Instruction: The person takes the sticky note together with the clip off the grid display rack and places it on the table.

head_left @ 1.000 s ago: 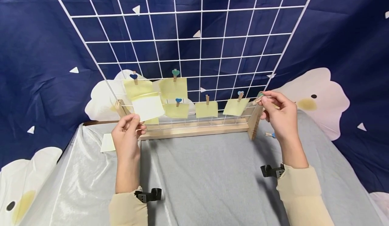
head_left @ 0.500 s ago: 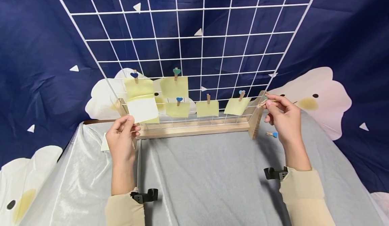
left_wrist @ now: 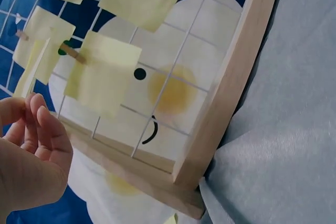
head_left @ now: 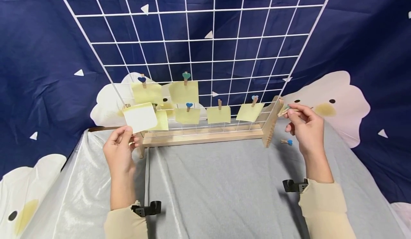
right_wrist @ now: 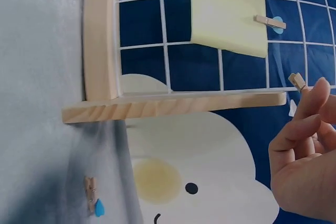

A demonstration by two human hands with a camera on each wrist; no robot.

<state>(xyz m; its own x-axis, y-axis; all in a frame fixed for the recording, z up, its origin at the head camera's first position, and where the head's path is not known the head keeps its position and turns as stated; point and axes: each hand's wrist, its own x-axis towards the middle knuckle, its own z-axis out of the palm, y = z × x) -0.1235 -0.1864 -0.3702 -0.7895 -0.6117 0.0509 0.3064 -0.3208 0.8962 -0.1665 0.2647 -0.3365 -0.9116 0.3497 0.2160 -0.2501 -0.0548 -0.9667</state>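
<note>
In the head view my left hand (head_left: 119, 157) pinches a pale sticky note (head_left: 140, 118) by its lower edge, in front of the grid's lower left. The left wrist view shows this note (left_wrist: 37, 69) nearly edge-on above my fingers. Beyond the wooden stand's right end, my right hand (head_left: 306, 130) pinches a small wooden clothespin (head_left: 283, 112) with a greenish ornament. Its wooden tip (right_wrist: 296, 81) pokes past my fingertips in the right wrist view. Several yellow notes hang clipped on the white wire grid (head_left: 213, 50), and the held note partly covers one (head_left: 161, 120).
A wooden base (head_left: 205, 138) supports the grid, with a side foot (head_left: 269, 133) at the right. On the grey cloth (head_left: 212, 189) lies another clothespin with a blue heart (head_left: 286, 142). Behind hangs a dark blue curtain (head_left: 359, 28).
My left hand has shifted left with the note, uncovering more of the clipped note behind it. My right hand has drawn right and slightly down with the clothespin, away from the stand.
</note>
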